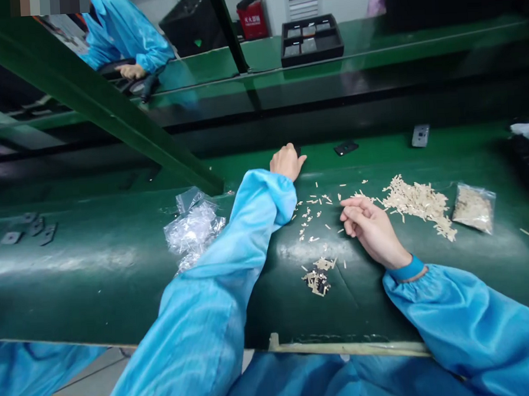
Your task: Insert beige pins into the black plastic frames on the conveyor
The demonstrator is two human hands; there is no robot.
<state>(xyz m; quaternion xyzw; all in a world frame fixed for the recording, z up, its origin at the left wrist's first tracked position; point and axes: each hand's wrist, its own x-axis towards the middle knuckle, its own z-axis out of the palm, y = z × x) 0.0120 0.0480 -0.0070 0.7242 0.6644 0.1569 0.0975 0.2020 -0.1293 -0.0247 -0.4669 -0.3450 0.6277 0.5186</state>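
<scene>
My left hand [288, 162] reaches across the green conveyor belt [95, 278] in a blue sleeve, and its fingers curl at a small dark item [297, 151]. I cannot tell whether it grips that item. My right hand [372, 228] rests on the belt with loosely curved fingers, holding nothing visible. Its fingertips lie just left of a heap of small beige strips [418, 205]. More strips lie scattered between my hands, and a small clump [316, 280] sits on a dark patch nearer me. A clear bag of beige strips [473, 208] lies right of the heap.
Crumpled clear plastic [193, 228] lies left of my left arm. Dark flat parts [29, 229] sit further left, and a black piece [346, 148] and a grey piece [420, 135] lie at the far side. A green beam [109, 105] crosses above, beyond which a co-worker's blue sleeve [125, 37] shows.
</scene>
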